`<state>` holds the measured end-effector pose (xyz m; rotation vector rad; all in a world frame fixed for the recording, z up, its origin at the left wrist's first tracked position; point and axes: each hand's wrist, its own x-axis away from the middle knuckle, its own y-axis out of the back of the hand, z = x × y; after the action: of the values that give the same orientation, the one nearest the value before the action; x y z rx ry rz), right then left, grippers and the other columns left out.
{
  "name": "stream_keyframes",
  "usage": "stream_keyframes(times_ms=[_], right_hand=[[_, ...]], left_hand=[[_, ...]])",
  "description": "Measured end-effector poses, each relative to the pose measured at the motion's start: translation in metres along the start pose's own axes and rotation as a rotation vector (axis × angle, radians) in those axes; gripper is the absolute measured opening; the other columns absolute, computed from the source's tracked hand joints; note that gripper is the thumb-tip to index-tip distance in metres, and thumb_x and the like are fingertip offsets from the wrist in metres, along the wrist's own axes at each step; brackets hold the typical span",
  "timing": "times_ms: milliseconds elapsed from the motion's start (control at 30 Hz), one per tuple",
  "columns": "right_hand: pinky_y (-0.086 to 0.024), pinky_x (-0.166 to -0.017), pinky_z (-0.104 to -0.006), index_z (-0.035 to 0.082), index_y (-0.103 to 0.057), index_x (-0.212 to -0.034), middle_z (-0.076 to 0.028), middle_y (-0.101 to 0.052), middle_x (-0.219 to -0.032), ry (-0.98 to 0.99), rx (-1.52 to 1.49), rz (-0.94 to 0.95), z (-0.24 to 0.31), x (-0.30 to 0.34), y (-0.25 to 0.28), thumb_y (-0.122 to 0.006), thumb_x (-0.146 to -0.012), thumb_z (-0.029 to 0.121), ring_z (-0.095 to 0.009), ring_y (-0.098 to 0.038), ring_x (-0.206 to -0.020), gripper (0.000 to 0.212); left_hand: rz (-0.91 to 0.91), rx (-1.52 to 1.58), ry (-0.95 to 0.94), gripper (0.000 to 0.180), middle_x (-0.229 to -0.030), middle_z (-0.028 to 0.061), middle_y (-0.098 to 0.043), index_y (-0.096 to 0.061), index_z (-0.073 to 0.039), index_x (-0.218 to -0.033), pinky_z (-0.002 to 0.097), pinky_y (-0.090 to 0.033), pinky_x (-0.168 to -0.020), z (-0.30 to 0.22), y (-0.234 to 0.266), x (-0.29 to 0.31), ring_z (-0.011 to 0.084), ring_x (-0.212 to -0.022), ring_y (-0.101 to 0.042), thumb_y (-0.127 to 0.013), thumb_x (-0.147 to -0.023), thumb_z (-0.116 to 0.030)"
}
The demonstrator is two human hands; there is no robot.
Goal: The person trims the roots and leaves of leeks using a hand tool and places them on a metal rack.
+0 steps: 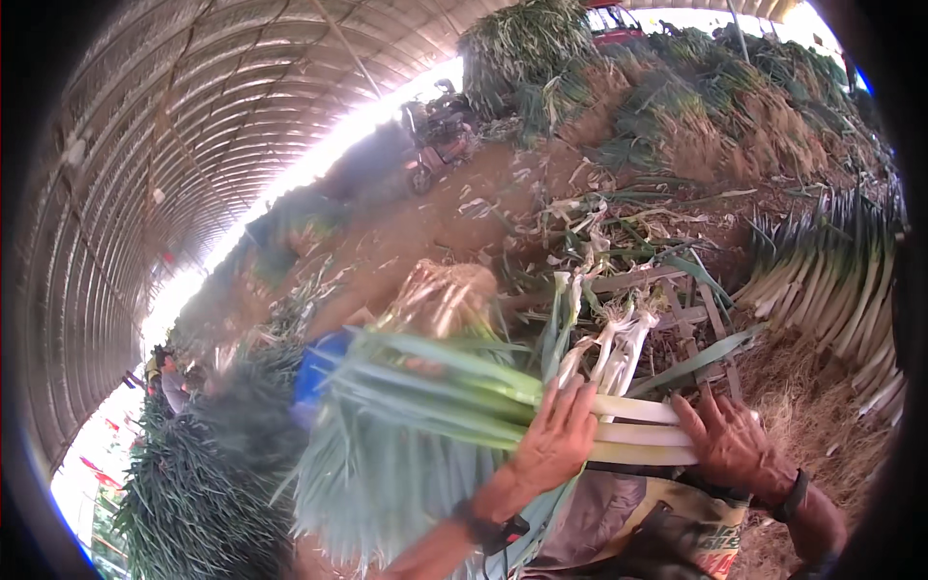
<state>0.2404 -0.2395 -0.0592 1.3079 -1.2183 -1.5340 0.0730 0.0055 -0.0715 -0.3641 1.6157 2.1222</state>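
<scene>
A few leeks (633,432) lie across my lap, their white shafts to the right and green leaves fanning to the left. My left hand (559,430) is closed over them where white turns to green. Around their white ends my right hand (730,440) is closed, covering the tips. Under the leaves is a larger heap of leek greens (387,483), partly blurred. Just beyond my hands, several peeled-looking leeks (619,353) with roots lean over a low wooden frame (681,324).
Trimmed leeks (831,280) stand in a row at the right, beside a mat of cut roots (802,387). Piled leeks (715,116) fill the back right. Leek greens (203,493) are heaped at left, near a person (174,385). A three-wheeled vehicle (433,140) stands farther back.
</scene>
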Motion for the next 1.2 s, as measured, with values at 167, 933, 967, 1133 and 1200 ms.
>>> stream_keyframes(times_ms=[167,933,967,1133,1200], right_hand=[[-0.053,-0.082,-0.0425,0.000,-0.041,-0.141,-0.021,-0.062,-0.112,-0.166,-0.539,0.323,0.004,0.003,0.012,-0.079,-0.073,0.023,-0.035,-0.064,-0.095,0.081],[-0.053,-0.071,-0.0332,0.002,-0.040,-0.145,-0.013,-0.063,-0.096,-0.663,-1.773,0.806,0.029,0.056,-0.052,-0.071,-0.080,0.027,-0.020,-0.065,-0.079,0.076],[-0.053,-0.071,-0.0332,0.002,-0.040,-0.145,-0.013,-0.063,-0.096,-0.658,-1.769,0.809,0.029,0.056,-0.050,-0.071,-0.080,0.027,-0.020,-0.065,-0.079,0.076],[-0.059,-0.076,-0.0339,0.000,-0.048,-0.138,-0.011,-0.066,-0.103,-0.816,-1.693,0.732,0.025,0.081,-0.071,-0.073,-0.081,0.010,-0.021,-0.068,-0.084,0.063],[-0.059,-0.075,-0.0338,0.000,-0.048,-0.138,-0.011,-0.066,-0.104,-0.806,-1.709,0.746,0.029,0.081,-0.074,-0.073,-0.081,0.010,-0.021,-0.068,-0.083,0.063]], left_hand=[[-0.082,0.030,0.376,0.052,-0.136,0.0205,-0.050,-0.059,-0.004,-0.123,0.0596,-0.034,-0.110,0.000,0.022,0.028,0.0368,-0.129,-0.047,-0.073,-0.075,-0.017],[-0.359,0.541,1.433,0.039,-0.089,0.0160,-0.069,-0.062,-0.001,-0.118,0.0359,-0.054,-0.072,0.040,-0.070,0.131,0.0230,-0.079,-0.068,-0.067,-0.083,-0.017],[-0.437,0.497,1.448,0.040,-0.088,0.0164,-0.069,-0.061,-0.001,-0.119,0.0369,-0.054,-0.072,0.054,-0.077,0.134,0.0238,-0.079,-0.068,-0.067,-0.083,-0.018],[-0.121,0.382,1.264,0.047,-0.083,0.0223,-0.069,-0.061,-0.005,-0.122,0.0454,-0.054,-0.077,0.126,-0.106,0.139,0.0363,-0.079,-0.070,-0.063,-0.084,-0.031],[-0.020,0.299,1.150,0.042,-0.083,0.0237,-0.069,-0.065,-0.006,-0.116,0.0467,-0.053,-0.075,0.147,-0.119,0.159,0.0396,-0.077,-0.069,-0.061,-0.085,-0.034]])
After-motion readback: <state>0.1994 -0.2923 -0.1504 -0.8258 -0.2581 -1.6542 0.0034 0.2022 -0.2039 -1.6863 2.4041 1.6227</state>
